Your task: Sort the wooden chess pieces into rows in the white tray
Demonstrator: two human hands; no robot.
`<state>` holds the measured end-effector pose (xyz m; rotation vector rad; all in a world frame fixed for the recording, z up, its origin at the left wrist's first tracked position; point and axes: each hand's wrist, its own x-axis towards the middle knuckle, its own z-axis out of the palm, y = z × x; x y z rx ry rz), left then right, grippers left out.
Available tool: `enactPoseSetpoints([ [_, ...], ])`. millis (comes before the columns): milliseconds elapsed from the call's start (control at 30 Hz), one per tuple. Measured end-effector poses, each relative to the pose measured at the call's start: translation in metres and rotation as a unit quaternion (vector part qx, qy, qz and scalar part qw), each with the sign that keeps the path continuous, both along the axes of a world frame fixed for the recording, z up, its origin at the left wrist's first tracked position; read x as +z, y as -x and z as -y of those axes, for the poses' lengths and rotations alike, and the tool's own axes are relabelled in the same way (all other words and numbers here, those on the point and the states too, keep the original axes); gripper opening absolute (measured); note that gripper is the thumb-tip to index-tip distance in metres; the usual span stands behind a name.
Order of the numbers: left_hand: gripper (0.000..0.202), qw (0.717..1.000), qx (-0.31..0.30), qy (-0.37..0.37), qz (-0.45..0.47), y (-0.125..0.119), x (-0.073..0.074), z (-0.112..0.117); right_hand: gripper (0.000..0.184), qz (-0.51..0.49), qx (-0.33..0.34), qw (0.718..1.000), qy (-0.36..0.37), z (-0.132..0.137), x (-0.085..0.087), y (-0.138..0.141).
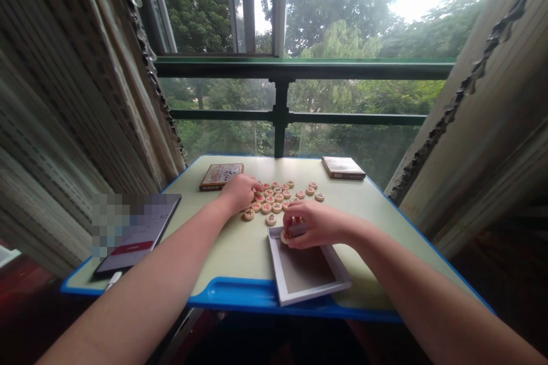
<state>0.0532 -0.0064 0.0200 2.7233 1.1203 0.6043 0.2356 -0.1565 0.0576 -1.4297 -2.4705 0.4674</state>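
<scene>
Round wooden Chinese chess pieces [278, 197] with red or black characters lie face up in a loose cluster mid-table. At the cluster's left edge is my left hand [238, 191], fingers bent together and pointing down at the pieces; whether one is pinched there is hidden. My right hand [314, 222] pinches a red-marked Chinese chess piece [286, 236] between thumb and fingers. It holds this piece over the far left corner of an open shallow box tray [280, 285], white-walled with a brown bottom. Part of the tray's far wall is covered by the hand.
A decorated flat box [212, 178] lies beyond my left hand, and another flat box [343, 167] sits at the back right. A tablet [143, 234] with a cable rests at the left edge. The table's blue rim [240, 291] runs under the tray's near end.
</scene>
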Motion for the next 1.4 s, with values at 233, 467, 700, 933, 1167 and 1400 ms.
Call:
enactPoseSetpoints([
  [233,0.038,1.000,0.008,-0.002,0.001,0.000,0.002,0.002,0.013,-0.026,0.003,1.000,-0.017,0.003,0.001,0.005],
  [467,0.038,1.000,-0.006,-0.011,-0.005,-0.002,0.002,0.005,0.017,-0.102,-0.049,0.993,0.012,-0.005,0.006,-0.005],
  [700,0.035,0.999,-0.023,-0.029,-0.027,-0.004,0.002,0.010,0.021,-0.046,-0.279,0.948,-0.143,-0.036,-0.021,-0.031],
  [933,0.028,0.998,-0.055,-0.004,-0.005,-0.004,0.006,0.014,0.026,0.012,-0.324,0.933,-0.156,-0.052,-0.038,-0.036],
  [1167,0.022,0.993,-0.025,0.096,-0.058,0.007,0.026,0.014,0.031,0.046,-0.256,0.952,-0.161,-0.054,-0.037,-0.026],
  [1400,0.022,0.996,-0.047,0.044,-0.067,0.006,0.017,0.012,0.028,0.056,-0.261,0.951,-0.155,-0.050,-0.032,-0.021],
])
